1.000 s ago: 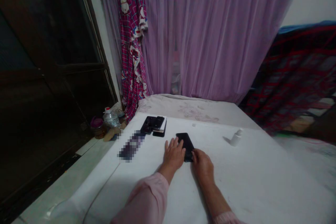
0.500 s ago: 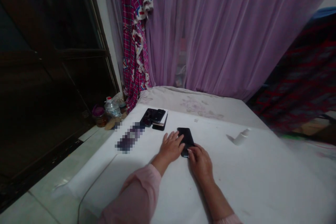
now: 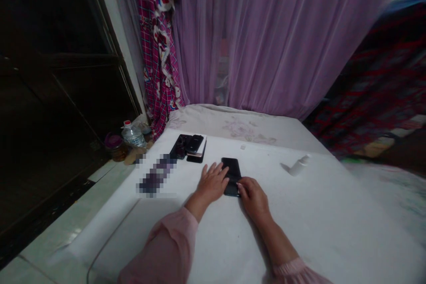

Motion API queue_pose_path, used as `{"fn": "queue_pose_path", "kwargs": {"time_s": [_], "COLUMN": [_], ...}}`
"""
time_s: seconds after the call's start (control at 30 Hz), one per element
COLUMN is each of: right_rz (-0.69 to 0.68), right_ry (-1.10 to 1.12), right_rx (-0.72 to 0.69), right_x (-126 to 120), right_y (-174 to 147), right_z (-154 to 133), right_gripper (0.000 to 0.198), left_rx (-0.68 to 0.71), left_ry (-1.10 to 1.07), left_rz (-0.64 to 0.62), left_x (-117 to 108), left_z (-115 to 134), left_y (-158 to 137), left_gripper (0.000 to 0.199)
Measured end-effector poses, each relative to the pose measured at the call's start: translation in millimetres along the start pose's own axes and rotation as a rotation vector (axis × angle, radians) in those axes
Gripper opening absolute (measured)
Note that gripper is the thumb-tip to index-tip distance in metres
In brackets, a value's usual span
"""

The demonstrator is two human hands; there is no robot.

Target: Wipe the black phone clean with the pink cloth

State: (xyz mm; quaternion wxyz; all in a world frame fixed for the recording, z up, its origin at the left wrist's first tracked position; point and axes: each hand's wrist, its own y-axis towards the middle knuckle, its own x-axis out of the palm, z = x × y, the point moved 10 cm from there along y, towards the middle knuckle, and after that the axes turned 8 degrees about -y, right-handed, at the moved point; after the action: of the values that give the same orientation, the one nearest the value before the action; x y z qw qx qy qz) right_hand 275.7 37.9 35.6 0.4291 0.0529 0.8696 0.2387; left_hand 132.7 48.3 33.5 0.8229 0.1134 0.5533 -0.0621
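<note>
Change since the earlier frames: your head had dipped and turned a little, so the whole scene sat lower and further left in view; your hands had barely shifted, both closing in slightly on the near half of the black phone (image 3: 231,170).
Left hand: your left hand (image 3: 211,183) lay flat, fingers spread wide, its fingertips on the phone's left edge; it pressed rather than gripped.
Right hand: your right hand (image 3: 253,196) was curled narrow at the phone's near end, fingertips on that corner; whether it pinched the edge or only rested there could not be told.
Phone: it lay flat on the white surface (image 3: 333,213), long side running away from you, between your two hands and touched by both.
What the change meant: judging by how little moved, you had been steadying the phone in place, not lifting or carrying it.
Pile of phones: a small stack of dark phones (image 3: 190,146) sat beyond your left hand, near but apart from the one you touched.
Blurred patch: a pixelated item (image 3: 155,177) lay to the left of your left hand, unreadable.
Bottle: a small white bottle (image 3: 298,165) lay on its side to the right, well apart from your hands.
Floor items: a water bottle (image 3: 132,134) and a dark jar (image 3: 114,145) stood off the surface's left edge.
Backdrop: a purple curtain (image 3: 266,40) hung behind, a pink patterned cloth (image 3: 156,44) beside it.
In the way: nothing lay between your hands and the phone; the stack was the nearest thing.
</note>
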Motion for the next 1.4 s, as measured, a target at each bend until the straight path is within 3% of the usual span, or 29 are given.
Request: {"fn": "queue_pose_path", "kwargs": {"time_s": [0.2,0.57,0.8,1.0,1.13,1.23,1.4], "right_rz": [-0.035,-0.038,-0.118,-0.147,-0.148,-0.138,-0.155], "right_ry": [0.033,-0.009,-0.098,-0.151,-0.171,-0.168,-0.129], "right_rx": [-0.085,-0.010,0.013,0.027,0.040,0.065,0.057], "right_x": [0,25,39,42,41,39,33], "right_y": [-9,53,89,104,101,98,85], "right_z": [-5,18,27,28,27,28,28], "right_gripper": [0.023,0.018,0.018,0.019,0.021,0.022,0.021], "left_rx": [0.015,0.040,0.054,0.033,-0.119,-0.112,-0.159], "left_ry": [-0.031,-0.029,-0.016,-0.022,-0.076,-0.070,-0.070], "left_rz": [-0.039,-0.028,-0.023,-0.029,-0.033,-0.046,-0.028], "left_x": [0,1,3,0,5,15,19], "left_z": [-1,-2,-2,-1,3,20,20], "left_y": [3,3,4,4,-9,-18,-21], "left_gripper": [0.049,0.050,0.050,0.052,0.078,0.105,0.102]}}
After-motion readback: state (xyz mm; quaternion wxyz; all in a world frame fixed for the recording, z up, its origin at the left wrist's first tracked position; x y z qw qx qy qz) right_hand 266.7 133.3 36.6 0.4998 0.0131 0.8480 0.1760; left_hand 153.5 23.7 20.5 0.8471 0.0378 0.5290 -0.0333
